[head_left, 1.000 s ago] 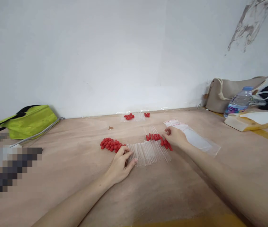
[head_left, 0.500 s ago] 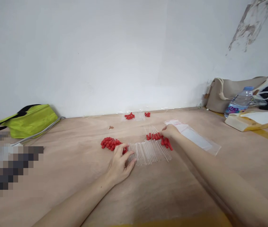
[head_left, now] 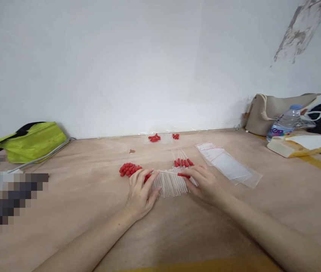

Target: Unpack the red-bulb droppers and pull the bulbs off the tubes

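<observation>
A clear, thin tube with a red rubber bulb (head_left: 182,175) on its right end, like a glass dropper, lies nearly level in my right hand (head_left: 206,184). My right fingers grip it by the bulb. The tube's left end reaches the index fingertip of my left hand (head_left: 140,192), whose thumb and index finger are apart. Under both hands lies a row of clear tubes (head_left: 173,185). A heap of red bulbs (head_left: 128,170) sits behind my left hand, which partly hides it. Several finished-looking droppers with red bulbs (head_left: 183,163) lie just beyond the row, tubes pointing away.
Clear zip bags (head_left: 228,164) lie right of the droppers. By the wall is a small bag with red bulbs (head_left: 155,138). A green pouch (head_left: 36,141) stands left; a beige bag (head_left: 270,109), a water bottle (head_left: 286,122) and a tissue pack (head_left: 285,147) stand right.
My right hand has come back from the droppers and red bulbs at the right, toward my left hand, with a red bulb now in its fingers. My left hand has barely moved.
</observation>
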### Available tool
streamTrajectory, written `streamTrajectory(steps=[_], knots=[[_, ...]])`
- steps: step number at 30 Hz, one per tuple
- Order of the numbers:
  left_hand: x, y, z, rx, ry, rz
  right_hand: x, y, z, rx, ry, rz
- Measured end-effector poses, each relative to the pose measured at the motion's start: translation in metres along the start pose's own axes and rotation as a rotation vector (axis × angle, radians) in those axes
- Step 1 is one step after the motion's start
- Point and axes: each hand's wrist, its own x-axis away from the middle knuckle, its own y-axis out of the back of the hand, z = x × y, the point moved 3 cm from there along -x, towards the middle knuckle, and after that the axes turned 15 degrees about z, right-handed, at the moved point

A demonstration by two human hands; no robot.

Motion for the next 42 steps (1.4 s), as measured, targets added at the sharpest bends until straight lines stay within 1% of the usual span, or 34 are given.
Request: streamTrajectory(steps=[2, 4, 6, 8, 12, 14, 17, 21, 25, 29, 32, 34, 36, 39, 42], knots=[[-0.001, 0.002, -0.004, -0.047, -0.032, -0.007, 0.009, -0.009, 0.011, 0.033, 0.103, -0.054], [-0.002, 0.004, -0.007, -0.072, -0.058, -0.02, 0.014, -0.018, 0.016, 0.032, 0.16, -0.079], [-0.002, 0.004, -0.009, -0.075, -0.08, -0.027, 0.016, -0.023, 0.018, 0.013, 0.174, -0.093], [-0.002, 0.001, -0.009, -0.064, -0.1, -0.023, 0.017, -0.025, 0.019, 0.007, 0.154, -0.099], [0.0, -0.004, -0.007, -0.049, -0.116, -0.007, 0.013, -0.024, 0.02, 0.144, 0.046, -0.042], [0.0, -0.004, -0.008, -0.044, -0.129, -0.013, 0.011, -0.021, 0.021, 0.219, 0.029, -0.054], [0.001, -0.002, -0.01, -0.037, -0.144, 0.018, 0.01, -0.018, 0.022, 0.255, 0.068, -0.053], [0.002, 0.0, -0.011, -0.05, -0.14, 0.094, 0.013, -0.018, 0.02, 0.253, 0.125, 0.039], [0.0, 0.001, -0.015, -0.055, -0.158, 0.114, 0.016, -0.019, 0.02, 0.257, 0.169, 0.084], [0.0, 0.003, -0.015, -0.036, -0.18, 0.111, 0.018, -0.013, 0.02, 0.237, 0.167, 0.108], [0.004, 0.006, -0.002, 0.017, -0.104, 0.063, 0.021, -0.004, 0.01, 0.202, 0.1, 0.103], [0.007, 0.005, 0.01, 0.098, -0.037, 0.023, 0.022, 0.003, -0.004, 0.153, 0.005, 0.08], [0.009, 0.002, 0.019, 0.194, -0.002, 0.013, 0.024, 0.006, -0.018, 0.05, -0.075, 0.06], [0.007, -0.005, 0.024, 0.245, 0.023, 0.037, 0.024, 0.005, -0.038, -0.107, -0.201, 0.024], [0.001, -0.008, 0.023, 0.195, 0.022, 0.019, 0.026, 0.007, -0.056, -0.135, -0.426, -0.053]])
